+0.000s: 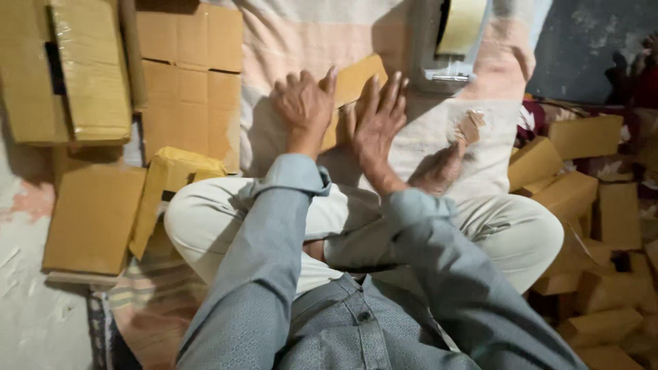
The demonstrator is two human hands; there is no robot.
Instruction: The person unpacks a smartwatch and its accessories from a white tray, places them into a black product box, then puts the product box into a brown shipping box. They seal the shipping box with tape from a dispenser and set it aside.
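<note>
Box: a small flat cardboard box (356,81) is pressed between both hands, out in front of the crossed legs, over the pale striped cloth (301,34). Its top corner is seen sticking up past the fingertips; the lower part is hidden behind the hands.
Left hand: the left hand (303,106) is laid against the box's left side, fingers mostly straight and pointed up, so it's more of a flat press than a clenched fist.
Right hand: the right hand (379,120) is spread open against the box's right face, fingers fanned out. Nothing is wrapped around; the box is just sandwiched between the two palms.
Sleeves: both arms are covered by grey-blue sleeves (274,233), cuffs rolled near the wrists.
Legs: light trousers (219,212) are worn, knees folded to either side.
Foot: a bare foot (439,171) is seen just right of the right wrist, with a scrap of brown tape (470,126) lying just beyond it.
Tape roll: a tape roll (460,26) on a dispenser is parked at the top, well beyond the hands.
Left pile: bigger flat cartons (188,75) are laid out on the left, plus one taped-up parcel (92,68) and a yellowish box (175,178) right beside the left knee.
Right pile: a heap of small boxes (582,199) is stacked up on the right, near the right knee.
</note>
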